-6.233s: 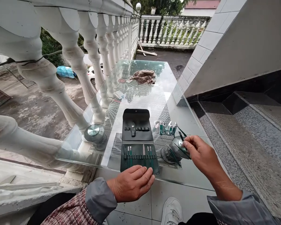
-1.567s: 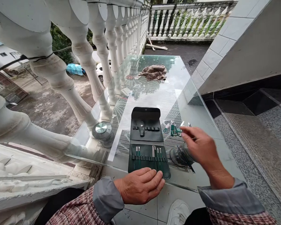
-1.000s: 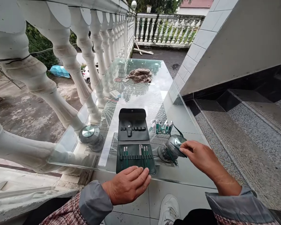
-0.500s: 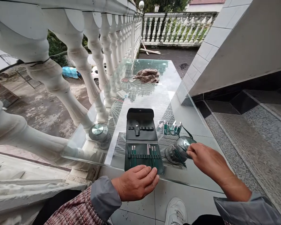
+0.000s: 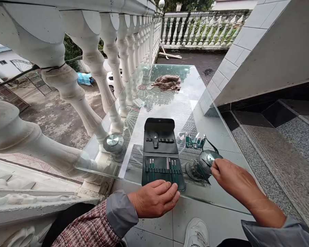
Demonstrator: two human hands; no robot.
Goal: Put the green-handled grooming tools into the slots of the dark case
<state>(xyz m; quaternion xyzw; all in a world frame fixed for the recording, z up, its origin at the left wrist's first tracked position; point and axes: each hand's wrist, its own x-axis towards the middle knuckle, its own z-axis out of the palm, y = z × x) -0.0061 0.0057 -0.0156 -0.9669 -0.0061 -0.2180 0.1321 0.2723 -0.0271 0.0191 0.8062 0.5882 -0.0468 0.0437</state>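
Observation:
A black tool case (image 5: 161,151) lies unfolded on the glass table (image 5: 175,109), with several green-handled tools (image 5: 161,165) slotted in its near flap. My left hand (image 5: 156,198) lies flat on the near edge of the case, fingers stretched out. My right hand (image 5: 231,180) is pinched shut at the round metal table fitting (image 5: 204,163) to the right of the case. What the fingertips hold is too small to make out. Thin dark tools (image 5: 203,170) lie by that fitting, and a small pile of green-handled tools (image 5: 194,140) sits just beyond it.
A brown cloth (image 5: 168,82) lies at the table's far end and a small packet (image 5: 138,102) near its left edge. A white balustrade (image 5: 92,61) runs close along the left. Dark stone steps (image 5: 273,137) rise on the right. My white shoe (image 5: 195,233) shows under the glass.
My right hand reached out to the pile of green-handled tools, then came back to the metal fitting, fingers pinched. My left hand has stayed on the case edge. The view has shifted a little.

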